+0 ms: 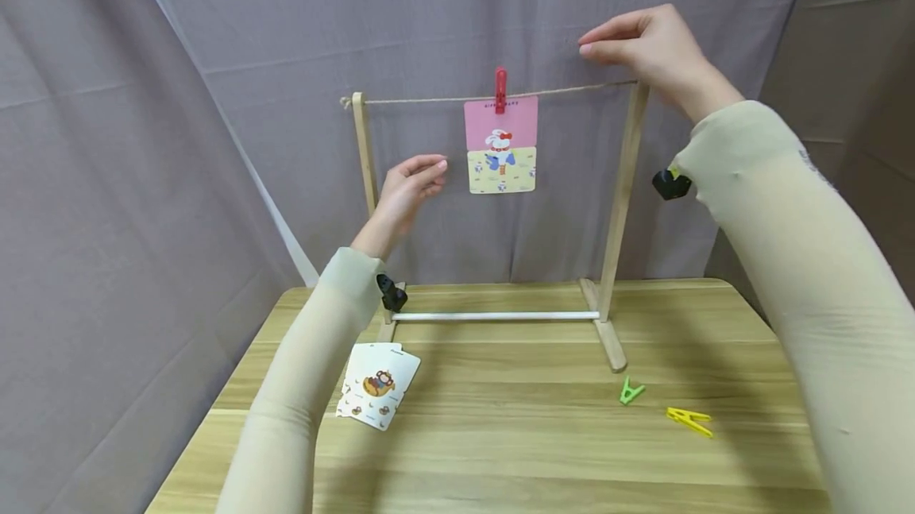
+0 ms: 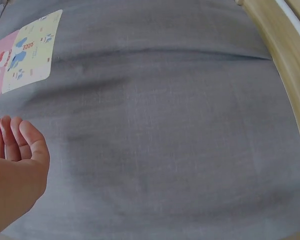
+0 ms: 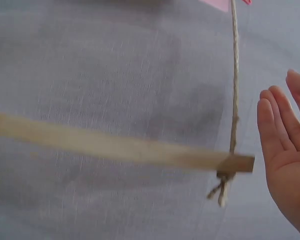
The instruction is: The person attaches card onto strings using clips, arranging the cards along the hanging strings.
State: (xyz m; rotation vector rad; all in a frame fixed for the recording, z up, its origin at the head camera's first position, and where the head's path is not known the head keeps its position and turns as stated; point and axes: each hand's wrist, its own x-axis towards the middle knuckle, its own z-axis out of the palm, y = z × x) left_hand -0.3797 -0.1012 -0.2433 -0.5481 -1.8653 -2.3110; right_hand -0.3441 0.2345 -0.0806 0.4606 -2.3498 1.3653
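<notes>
A pink and yellow card [image 1: 502,172] with a rabbit picture hangs from the string [image 1: 429,101], held there by a red clothespin [image 1: 500,89]. To the left of the card, my left hand [image 1: 405,190] is in the air with loosely bent fingers and nothing in them. My right hand [image 1: 661,53] is raised above the string's right end, beside the top of the wooden post, its fingers extended and holding nothing. In the right wrist view the knotted string end [image 3: 222,187] shows at the post top [image 3: 240,162], close to that hand.
White cards [image 1: 379,387] with a monkey picture lie on the table at the left, partly behind my left sleeve. A green clothespin [image 1: 631,392] and a yellow clothespin [image 1: 689,421] lie at the right. The wooden stand [image 1: 618,212] has a white bar [image 1: 493,315] low between its posts.
</notes>
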